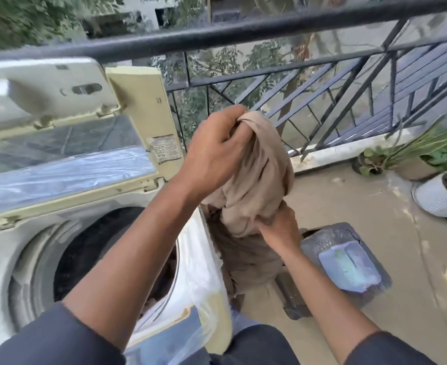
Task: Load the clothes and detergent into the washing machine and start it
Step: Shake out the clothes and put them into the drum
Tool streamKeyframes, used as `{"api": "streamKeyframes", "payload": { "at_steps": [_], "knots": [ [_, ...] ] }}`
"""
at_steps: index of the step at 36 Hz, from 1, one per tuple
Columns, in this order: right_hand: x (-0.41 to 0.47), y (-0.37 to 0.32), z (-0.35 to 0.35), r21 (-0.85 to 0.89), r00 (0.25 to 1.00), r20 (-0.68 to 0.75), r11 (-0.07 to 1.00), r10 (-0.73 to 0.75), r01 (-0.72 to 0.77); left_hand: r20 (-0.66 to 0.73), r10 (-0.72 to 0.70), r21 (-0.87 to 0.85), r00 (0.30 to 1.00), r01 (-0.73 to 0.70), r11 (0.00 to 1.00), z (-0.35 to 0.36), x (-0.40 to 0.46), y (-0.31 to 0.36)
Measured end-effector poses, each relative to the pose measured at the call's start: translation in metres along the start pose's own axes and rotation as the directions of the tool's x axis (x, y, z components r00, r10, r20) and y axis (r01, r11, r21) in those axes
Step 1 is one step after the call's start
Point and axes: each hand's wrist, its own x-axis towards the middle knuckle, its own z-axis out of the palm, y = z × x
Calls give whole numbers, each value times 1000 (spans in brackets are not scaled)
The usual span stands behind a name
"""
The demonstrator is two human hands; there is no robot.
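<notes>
In the head view, the only view, a top-loading washing machine (33, 248) filled the lower left of the frame, its lid (67, 143) folded up against a black balcony railing (243, 35) in the upper part. The round drum opening (106, 254) sat in shadow at lower left, and something dark seemed to lie inside it, though blur hid what it was. At centre frame the person held a beige garment (259, 180) bunched between 2 hands: the left hand (217, 151) gripped its top in a closed fist, and the right hand (277, 227) clutched its lower folds. A darker brown stretch of cloth (243, 259) hung below, outside the machine's right edge; whether it was the same garment could not be told. The garment was in the air, just right of the drum, not yet inside. To the lower right, a dark lidded bin (346, 262) stood on the balcony floor, with potted plants (427, 164) at the right edge. Judging from this, loading appeared under way: this piece was still to go in, no detergent was visible, and closing the lid and starting the machine remained.
</notes>
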Motion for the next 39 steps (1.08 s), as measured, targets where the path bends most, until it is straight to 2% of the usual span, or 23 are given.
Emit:
{"api": "streamKeyframes", "payload": {
  "at_steps": [3, 6, 9, 12, 15, 18, 20, 22, 25, 29, 31, 34, 37, 39],
  "knots": [
    [-3, -1, -6, -119, 995, 60, 990, 77, -70, -14, -15, 45, 1000, 16, 999, -12, -6, -10],
    [-6, -2, -29, -264, 996, 75, 964, 49, -27, -24, -96, 150, 995, 99, 984, -26, -16, -32],
    [-10, -6, -59, -461, 978, 186, 887, 91, 5, -17, -147, 312, 989, 145, 939, -36, -27, -52],
    [-19, -9, -91, -558, 962, 249, 828, 107, 52, -2, -177, 455, 984, 158, 876, -38, -33, -66],
    [-24, -11, -121, -458, 977, 202, 888, 73, 28, 6, -203, 527, 979, 169, 833, -41, -33, -75],
    [-24, -20, -148, -140, 989, 136, 989, 64, -45, -7, -217, 546, 976, 185, 817, -46, -31, -75],
    [-28, -34, -165, 79, 994, 104, 996, 26, -34, 16, -249, 534, 968, 202, 821, -48, -29, -74],
    [-31, -53, -180, 227, 997, 47, 973, -57, 45, 51, -281, 460, 958, 227, 858, -48, -27, -70],
    [-34, -79, -191, 451, 979, 3, 874, -206, 182, 42, -318, 227, 947, 301, 926, -43, -27, -63],
    [-28, -101, -193, 573, 927, -43, 750, -374, 329, -44, -377, -136, 925, 368, 920, -26, -22, -49],
    [-24, -111, -192, 611, 898, -30, 703, -438, 363, 25, -415, -407, 909, 389, 827, -18, -18, -35],
    [-16, -124, -186, 652, 852, 31, 656, -523, 379, 176, -374, -715, 910, 380, 587, -8, -12, -12],
    [-4, -136, -182, 669, 816, 70, 634, -573, 388, 318, -267, -822, 910, 405, 400, 3, -13, 3],
    [6, -141, -182, 660, 779, 85, 620, -622, 424, 420, -163, -806, 892, 450, 385, 12, -14, 6]
  ]
}}
